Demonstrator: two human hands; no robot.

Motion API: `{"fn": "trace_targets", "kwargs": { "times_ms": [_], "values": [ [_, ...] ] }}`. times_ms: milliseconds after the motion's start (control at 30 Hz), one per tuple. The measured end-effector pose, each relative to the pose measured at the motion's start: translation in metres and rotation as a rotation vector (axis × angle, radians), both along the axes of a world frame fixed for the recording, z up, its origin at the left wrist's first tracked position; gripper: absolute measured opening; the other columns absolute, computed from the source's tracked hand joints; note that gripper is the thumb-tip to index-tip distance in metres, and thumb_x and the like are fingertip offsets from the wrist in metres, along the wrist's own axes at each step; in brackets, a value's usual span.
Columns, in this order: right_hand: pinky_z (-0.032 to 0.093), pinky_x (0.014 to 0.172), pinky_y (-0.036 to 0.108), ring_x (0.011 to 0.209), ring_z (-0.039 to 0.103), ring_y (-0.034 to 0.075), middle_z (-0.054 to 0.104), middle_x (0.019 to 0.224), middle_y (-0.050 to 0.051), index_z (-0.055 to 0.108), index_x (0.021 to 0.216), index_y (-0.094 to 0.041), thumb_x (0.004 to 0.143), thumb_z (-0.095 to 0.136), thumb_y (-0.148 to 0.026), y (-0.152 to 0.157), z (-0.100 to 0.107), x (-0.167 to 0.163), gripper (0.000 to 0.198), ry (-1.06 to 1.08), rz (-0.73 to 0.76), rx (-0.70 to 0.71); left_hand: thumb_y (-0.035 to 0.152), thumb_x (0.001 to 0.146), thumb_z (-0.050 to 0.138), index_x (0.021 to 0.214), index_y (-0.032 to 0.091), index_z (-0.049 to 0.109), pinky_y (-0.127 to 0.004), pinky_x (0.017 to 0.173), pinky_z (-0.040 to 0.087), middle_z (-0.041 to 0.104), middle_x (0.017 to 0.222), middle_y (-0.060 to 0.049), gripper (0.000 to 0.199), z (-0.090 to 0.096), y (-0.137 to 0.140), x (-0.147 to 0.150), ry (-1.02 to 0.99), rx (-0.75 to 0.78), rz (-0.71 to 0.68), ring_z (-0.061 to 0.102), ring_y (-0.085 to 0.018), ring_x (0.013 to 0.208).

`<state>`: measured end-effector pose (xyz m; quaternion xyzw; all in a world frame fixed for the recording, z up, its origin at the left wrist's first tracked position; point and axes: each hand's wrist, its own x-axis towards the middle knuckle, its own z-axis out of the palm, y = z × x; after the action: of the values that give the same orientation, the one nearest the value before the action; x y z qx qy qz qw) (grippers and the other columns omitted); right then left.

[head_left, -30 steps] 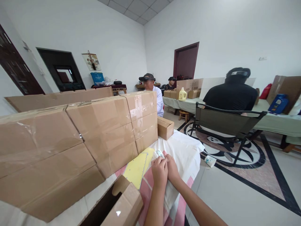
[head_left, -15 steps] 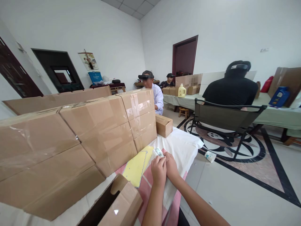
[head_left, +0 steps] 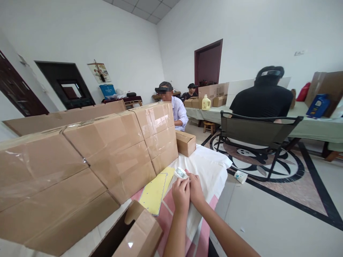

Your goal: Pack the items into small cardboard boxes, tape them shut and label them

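Close together over the table's near right side, my left hand [head_left: 181, 192] and my right hand [head_left: 196, 188] are both closed, fingertips meeting. They pinch the near end of a small white object with a greenish printed patch [head_left: 180, 173]. Its exact kind does not show, and the fingers cover that end. A yellow patterned piece [head_left: 154, 194] lies on the pink and white cloth [head_left: 209, 162] left of my hands. Nearer to me stands an open cardboard box [head_left: 140, 232] with a cut-out in its edge.
Stacked, taped cardboard boxes [head_left: 115, 153] form a wall on the left. A small closed box [head_left: 186, 143] sits at the table's far end. A white printed roll-like item [head_left: 240, 176] lies on the floor near a chair [head_left: 257, 132] with a seated person. Others sit farther back.
The white object has turned slightly, showing more of its printed face. My hands stay together in nearly the same place. The view has shifted a little.
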<state>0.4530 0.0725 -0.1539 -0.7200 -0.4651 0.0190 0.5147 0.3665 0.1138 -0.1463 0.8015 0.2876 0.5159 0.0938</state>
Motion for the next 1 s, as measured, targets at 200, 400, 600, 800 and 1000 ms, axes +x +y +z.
{"fn": "trace_targets", "kwargs": {
  "times_ms": [200, 400, 600, 800, 1000],
  "values": [
    [0.051, 0.101, 0.043, 0.119, 0.06, 0.028, 0.068, 0.135, 0.01, 0.065, 0.129, -0.022, 0.092, 0.047, -0.02, -0.001, 0.003, 0.001, 0.041, 0.163, -0.015, 0.037, 0.015, 0.094, 0.062, 0.095, 0.025, 0.078, -0.029, 0.069, 0.051, 0.071, 0.083, -0.003, 0.019, 0.0, 0.0, 0.001, -0.015, 0.017, -0.011, 0.065, -0.017, 0.075],
    [0.05, 0.103, 0.041, 0.117, 0.065, 0.026, 0.068, 0.135, 0.011, 0.065, 0.129, -0.019, 0.09, 0.048, -0.023, -0.001, 0.008, 0.002, 0.043, 0.192, -0.009, 0.023, 0.016, 0.094, 0.062, 0.096, 0.025, 0.077, -0.029, 0.069, 0.05, 0.07, 0.082, -0.003, 0.018, 0.002, -0.001, 0.003, -0.025, 0.037, -0.007, 0.064, -0.017, 0.074],
    [0.055, 0.087, 0.037, 0.099, 0.072, 0.026, 0.073, 0.126, 0.012, 0.065, 0.129, -0.017, 0.088, 0.048, -0.026, -0.004, 0.014, 0.0, 0.045, 0.236, -0.037, 0.002, 0.015, 0.095, 0.06, 0.094, 0.026, 0.077, -0.029, 0.065, 0.048, 0.069, 0.081, -0.003, 0.02, 0.005, -0.003, 0.006, -0.012, 0.042, -0.005, 0.061, -0.016, 0.07],
    [0.054, 0.07, 0.032, 0.076, 0.072, 0.024, 0.079, 0.095, 0.008, 0.07, 0.122, -0.02, 0.085, 0.047, -0.027, -0.006, 0.015, 0.002, 0.044, 0.249, -0.118, -0.038, 0.015, 0.095, 0.06, 0.094, 0.026, 0.077, -0.029, 0.066, 0.049, 0.069, 0.08, -0.003, 0.021, 0.003, 0.0, 0.01, -0.017, 0.056, -0.022, 0.063, -0.016, 0.071],
    [0.053, 0.066, 0.031, 0.077, 0.073, 0.024, 0.079, 0.09, 0.007, 0.069, 0.12, -0.022, 0.085, 0.046, -0.025, -0.005, 0.012, 0.004, 0.043, 0.244, -0.141, -0.089, 0.011, 0.092, 0.062, 0.095, 0.026, 0.077, -0.029, 0.065, 0.048, 0.068, 0.078, -0.002, 0.022, 0.003, 0.002, 0.013, -0.024, 0.069, -0.033, 0.063, -0.016, 0.07]
  ]
}}
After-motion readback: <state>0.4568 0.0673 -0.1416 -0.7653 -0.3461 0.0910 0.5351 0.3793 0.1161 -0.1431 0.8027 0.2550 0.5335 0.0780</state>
